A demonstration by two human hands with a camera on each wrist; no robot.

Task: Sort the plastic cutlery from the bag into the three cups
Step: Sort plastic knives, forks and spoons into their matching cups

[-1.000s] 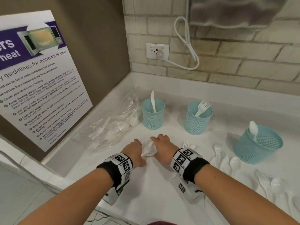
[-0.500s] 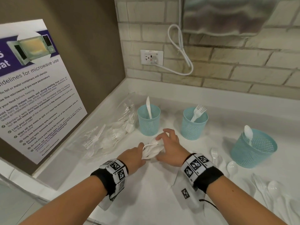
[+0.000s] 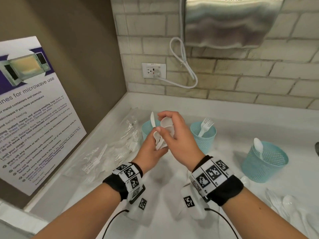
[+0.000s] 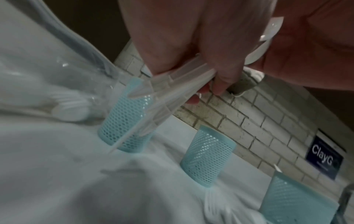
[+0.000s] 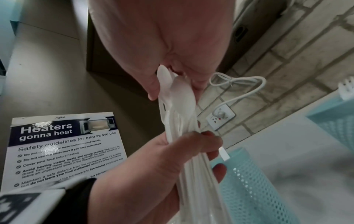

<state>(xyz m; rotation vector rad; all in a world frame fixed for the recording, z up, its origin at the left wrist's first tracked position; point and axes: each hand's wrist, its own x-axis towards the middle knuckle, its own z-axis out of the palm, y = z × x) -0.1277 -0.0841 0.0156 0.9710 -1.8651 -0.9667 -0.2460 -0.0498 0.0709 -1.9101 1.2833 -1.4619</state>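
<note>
Both hands hold up a bundle of white plastic spoons (image 3: 163, 129) above the counter, in front of the left cup. My left hand (image 3: 158, 149) grips the handles from below; in the left wrist view the handles (image 4: 180, 84) fan out of its fist. My right hand (image 3: 165, 121) pinches the spoon bowls (image 5: 179, 92) at the top. Three teal mesh cups stand in a row: the left cup (image 3: 146, 131) holds a knife, the middle cup (image 3: 204, 138) holds forks, and the wider right cup (image 3: 264, 163) holds a spoon. The clear cutlery bag (image 3: 110, 149) lies at the left.
Loose white spoons and forks (image 3: 284, 206) lie on the white counter (image 3: 162, 195) at the right front. A microwave poster (image 3: 34, 107) leans on the left wall. A socket with a white cable (image 3: 153, 70) and a steel dispenser (image 3: 229, 21) are on the brick wall behind.
Both hands have lifted the spoon bundle off the counter up to cup-rim height. The right hand moved from the bundle's side to its top, over the spoon bowls.
</note>
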